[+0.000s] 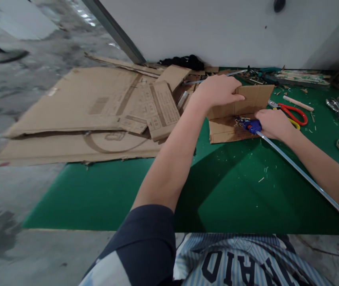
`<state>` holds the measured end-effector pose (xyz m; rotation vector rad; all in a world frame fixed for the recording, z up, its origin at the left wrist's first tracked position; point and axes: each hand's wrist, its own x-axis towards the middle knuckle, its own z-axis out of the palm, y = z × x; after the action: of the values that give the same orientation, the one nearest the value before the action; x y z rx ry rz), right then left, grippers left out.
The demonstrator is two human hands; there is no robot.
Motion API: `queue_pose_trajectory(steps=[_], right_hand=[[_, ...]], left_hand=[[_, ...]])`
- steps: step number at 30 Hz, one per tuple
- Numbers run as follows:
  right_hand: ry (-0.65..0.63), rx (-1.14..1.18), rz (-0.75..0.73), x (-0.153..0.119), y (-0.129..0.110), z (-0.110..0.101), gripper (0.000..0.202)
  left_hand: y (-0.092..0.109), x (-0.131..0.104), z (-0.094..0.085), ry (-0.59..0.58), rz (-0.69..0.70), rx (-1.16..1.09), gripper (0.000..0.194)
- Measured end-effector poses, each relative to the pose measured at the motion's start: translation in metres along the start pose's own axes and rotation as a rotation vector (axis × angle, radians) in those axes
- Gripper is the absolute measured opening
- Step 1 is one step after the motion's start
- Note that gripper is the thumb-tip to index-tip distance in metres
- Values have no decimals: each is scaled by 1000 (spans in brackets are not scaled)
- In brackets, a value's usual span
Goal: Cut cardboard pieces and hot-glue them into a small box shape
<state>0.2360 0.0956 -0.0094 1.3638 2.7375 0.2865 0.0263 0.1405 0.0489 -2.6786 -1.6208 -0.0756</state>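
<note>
My right hand (273, 122) is wrapped round a blue hot glue gun (252, 126). A long clear glue stick (300, 171) runs out of the gun's back toward the lower right. The gun's nozzle end is over a folded piece of cardboard (226, 133), with one flap lying on the table and the other standing up behind it. My left hand (218, 90) grips the top edge of that upright flap, thumb on the near face and the other fingers largely behind it.
Flattened cardboard sheets (92, 107) overhang the green table (98, 194) at left. Red-handled pliers (294, 113), a pale stick (298, 103) and a metal tool (338, 111) lie at right. Several thin sticks (303, 77) lie along the white wall (217, 31).
</note>
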Motion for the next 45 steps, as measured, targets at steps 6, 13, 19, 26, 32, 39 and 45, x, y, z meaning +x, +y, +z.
queue_pose_trajectory(steps=[6, 13, 19, 26, 32, 39, 45], right_hand=[[-11, 2, -7, 0, 1, 0, 26], [-20, 11, 3, 1, 3, 2, 26], [-17, 29, -11, -1, 3, 1, 24], [-28, 28, -3, -2, 2, 0, 25], [-28, 20, -1, -3, 0, -3, 25], [-18, 18, 9, -3, 1, 0, 27], [-22, 25, -7, -2, 2, 1, 28]], left_hand=[[1, -1, -1, -6, -10, -9, 42], [1, -1, -3, -14, -5, -2, 41], [3, -1, -4, -33, 5, 8, 43], [1, 0, -3, -11, 20, -11, 40], [1, 0, -3, -18, 16, -2, 43], [0, 1, -2, -16, 16, -7, 44], [-2, 2, -2, -6, 29, 4, 41]])
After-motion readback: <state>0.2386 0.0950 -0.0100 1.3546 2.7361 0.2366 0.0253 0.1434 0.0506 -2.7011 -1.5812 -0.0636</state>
